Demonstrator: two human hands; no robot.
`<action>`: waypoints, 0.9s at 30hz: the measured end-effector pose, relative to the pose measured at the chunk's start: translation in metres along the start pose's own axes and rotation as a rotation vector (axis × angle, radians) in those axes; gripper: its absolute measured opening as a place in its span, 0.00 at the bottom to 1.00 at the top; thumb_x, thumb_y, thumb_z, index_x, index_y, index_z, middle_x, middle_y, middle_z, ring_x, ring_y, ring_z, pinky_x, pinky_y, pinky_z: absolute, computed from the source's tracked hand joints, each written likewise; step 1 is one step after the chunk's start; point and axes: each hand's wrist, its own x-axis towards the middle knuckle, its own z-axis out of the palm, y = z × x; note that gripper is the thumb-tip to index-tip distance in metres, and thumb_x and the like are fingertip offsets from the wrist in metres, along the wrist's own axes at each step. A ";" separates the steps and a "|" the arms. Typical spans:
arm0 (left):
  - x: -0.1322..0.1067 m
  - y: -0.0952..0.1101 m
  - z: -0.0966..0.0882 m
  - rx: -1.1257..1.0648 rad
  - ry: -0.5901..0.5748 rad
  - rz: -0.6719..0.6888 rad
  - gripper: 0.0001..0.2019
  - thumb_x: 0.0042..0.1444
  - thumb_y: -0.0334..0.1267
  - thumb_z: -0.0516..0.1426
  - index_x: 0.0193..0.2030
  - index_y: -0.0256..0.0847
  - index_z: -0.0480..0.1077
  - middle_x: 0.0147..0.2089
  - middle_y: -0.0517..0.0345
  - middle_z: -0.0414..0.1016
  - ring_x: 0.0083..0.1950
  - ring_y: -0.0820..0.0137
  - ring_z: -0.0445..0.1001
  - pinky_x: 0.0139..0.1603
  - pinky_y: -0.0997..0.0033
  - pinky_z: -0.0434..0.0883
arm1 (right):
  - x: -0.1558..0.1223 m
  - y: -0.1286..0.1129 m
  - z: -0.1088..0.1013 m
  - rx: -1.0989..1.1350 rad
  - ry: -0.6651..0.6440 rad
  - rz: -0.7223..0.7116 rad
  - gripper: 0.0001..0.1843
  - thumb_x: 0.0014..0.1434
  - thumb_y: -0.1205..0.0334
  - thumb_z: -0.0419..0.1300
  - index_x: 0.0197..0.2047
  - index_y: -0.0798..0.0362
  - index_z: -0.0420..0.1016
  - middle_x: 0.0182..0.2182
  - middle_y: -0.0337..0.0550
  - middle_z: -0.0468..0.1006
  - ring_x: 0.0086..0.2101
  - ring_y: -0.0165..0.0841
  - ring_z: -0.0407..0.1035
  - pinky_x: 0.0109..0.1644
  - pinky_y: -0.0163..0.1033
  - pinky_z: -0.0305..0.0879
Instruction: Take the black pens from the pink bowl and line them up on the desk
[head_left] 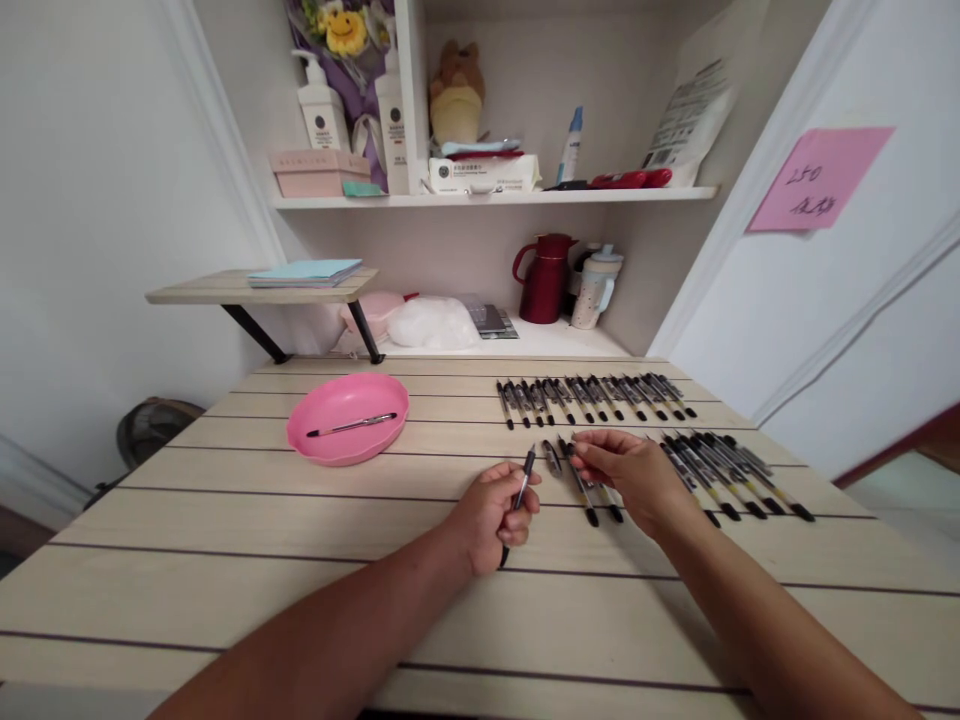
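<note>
My left hand [501, 515] is wrapped round a pen [527, 468], its pointed tip up and its black end below my fist. To the right, my right hand [626, 470] has thumb and fingertips pinched together over a few pens [584, 494] on the table; what sits between the fingertips is too small to make out. A short dark pen cap [551, 458] lies between my two hands. Partly behind my right wrist is a group of black-ended pens [731, 475]. A row of capless-looking pens [592, 398] lies further back, side by side.
A pink dish [349, 455] holding one pen [351, 425] stands at the left on the slatted wooden table [300, 560]. Behind it is a small raised shelf [195, 290] with blue paper [304, 272]. A red jug [547, 280] and a cup [596, 290] stand at the back.
</note>
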 end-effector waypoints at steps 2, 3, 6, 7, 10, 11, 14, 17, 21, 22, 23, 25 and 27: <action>0.000 0.000 0.000 0.001 0.000 0.001 0.09 0.49 0.39 0.56 0.34 0.38 0.63 0.22 0.64 0.63 0.14 0.86 0.48 0.15 0.83 0.40 | -0.002 0.005 -0.006 -0.092 -0.030 0.018 0.14 0.35 0.61 0.67 0.28 0.55 0.73 0.22 0.40 0.75 0.23 0.29 0.68 0.27 0.35 0.65; 0.000 -0.001 0.000 0.002 0.002 0.001 0.09 0.49 0.39 0.56 0.34 0.38 0.63 0.22 0.64 0.63 0.14 0.86 0.48 0.15 0.83 0.40 | -0.003 0.008 -0.008 -0.174 -0.039 0.012 0.13 0.36 0.61 0.66 0.29 0.54 0.74 0.21 0.40 0.74 0.23 0.30 0.68 0.27 0.35 0.64; 0.000 -0.001 0.000 0.001 0.007 0.000 0.08 0.49 0.39 0.56 0.34 0.37 0.64 0.22 0.64 0.63 0.14 0.86 0.48 0.15 0.83 0.40 | -0.007 0.012 -0.012 -0.591 -0.057 -0.144 0.09 0.43 0.60 0.60 0.30 0.53 0.75 0.19 0.39 0.74 0.21 0.31 0.66 0.26 0.36 0.60; 0.000 -0.001 0.000 0.000 0.005 0.001 0.08 0.49 0.39 0.56 0.34 0.37 0.64 0.22 0.64 0.63 0.14 0.86 0.48 0.15 0.83 0.40 | -0.009 0.013 -0.012 -0.752 -0.064 -0.238 0.08 0.46 0.60 0.58 0.30 0.52 0.75 0.20 0.39 0.75 0.22 0.31 0.67 0.27 0.36 0.59; 0.000 -0.001 -0.001 -0.001 0.001 0.005 0.09 0.49 0.39 0.56 0.34 0.37 0.64 0.22 0.64 0.63 0.14 0.86 0.48 0.15 0.83 0.40 | -0.015 0.013 -0.009 -1.137 -0.087 -0.490 0.09 0.50 0.62 0.53 0.29 0.50 0.75 0.28 0.41 0.77 0.28 0.32 0.68 0.30 0.35 0.56; 0.000 -0.001 -0.001 -0.002 0.001 0.007 0.09 0.49 0.39 0.56 0.34 0.37 0.64 0.22 0.64 0.64 0.14 0.86 0.48 0.15 0.83 0.40 | -0.017 0.013 -0.007 -1.227 -0.093 -0.532 0.09 0.52 0.62 0.52 0.30 0.50 0.74 0.29 0.41 0.77 0.29 0.32 0.68 0.30 0.35 0.55; 0.000 -0.001 -0.002 -0.008 -0.003 0.011 0.09 0.48 0.39 0.57 0.34 0.37 0.64 0.22 0.63 0.64 0.14 0.86 0.48 0.15 0.83 0.40 | -0.021 0.013 -0.001 -1.402 -0.097 -0.580 0.11 0.54 0.63 0.50 0.30 0.49 0.74 0.30 0.42 0.75 0.29 0.31 0.67 0.28 0.34 0.50; 0.000 -0.001 -0.002 -0.013 -0.008 0.012 0.09 0.48 0.39 0.57 0.34 0.37 0.64 0.22 0.63 0.64 0.14 0.85 0.49 0.15 0.83 0.41 | -0.022 0.015 0.004 -1.481 -0.065 -0.575 0.11 0.55 0.63 0.49 0.29 0.50 0.73 0.30 0.41 0.75 0.26 0.29 0.66 0.26 0.34 0.47; 0.000 0.000 -0.002 -0.010 -0.008 0.008 0.09 0.48 0.39 0.57 0.34 0.37 0.65 0.22 0.63 0.64 0.14 0.85 0.49 0.14 0.83 0.41 | -0.019 0.017 0.005 -1.515 -0.065 -0.558 0.10 0.56 0.62 0.50 0.30 0.50 0.72 0.30 0.41 0.74 0.26 0.29 0.66 0.26 0.35 0.45; 0.000 0.000 -0.002 -0.009 -0.008 0.007 0.09 0.48 0.39 0.57 0.34 0.37 0.65 0.22 0.63 0.64 0.14 0.86 0.49 0.14 0.83 0.41 | -0.018 0.018 0.005 -1.522 -0.064 -0.557 0.10 0.56 0.62 0.50 0.30 0.50 0.72 0.30 0.42 0.74 0.27 0.29 0.66 0.26 0.35 0.45; 0.000 0.000 -0.002 -0.008 -0.008 0.007 0.09 0.48 0.39 0.57 0.34 0.37 0.65 0.22 0.63 0.64 0.14 0.86 0.49 0.14 0.83 0.41 | -0.018 0.018 0.005 -1.529 -0.061 -0.556 0.10 0.56 0.62 0.50 0.31 0.50 0.72 0.30 0.42 0.74 0.27 0.29 0.66 0.25 0.35 0.45; 0.000 -0.001 -0.001 0.002 0.003 0.013 0.08 0.49 0.39 0.56 0.34 0.37 0.65 0.22 0.63 0.64 0.14 0.85 0.50 0.14 0.83 0.43 | -0.018 0.018 0.005 -1.536 -0.052 -0.559 0.10 0.56 0.61 0.50 0.31 0.50 0.72 0.30 0.42 0.74 0.27 0.30 0.66 0.25 0.35 0.45; 0.000 -0.001 0.000 0.023 0.043 0.032 0.09 0.49 0.39 0.56 0.34 0.36 0.65 0.23 0.63 0.65 0.15 0.84 0.54 0.14 0.83 0.47 | -0.020 0.017 0.003 -1.520 -0.050 -0.564 0.09 0.56 0.61 0.50 0.31 0.50 0.71 0.30 0.42 0.74 0.27 0.30 0.67 0.26 0.35 0.46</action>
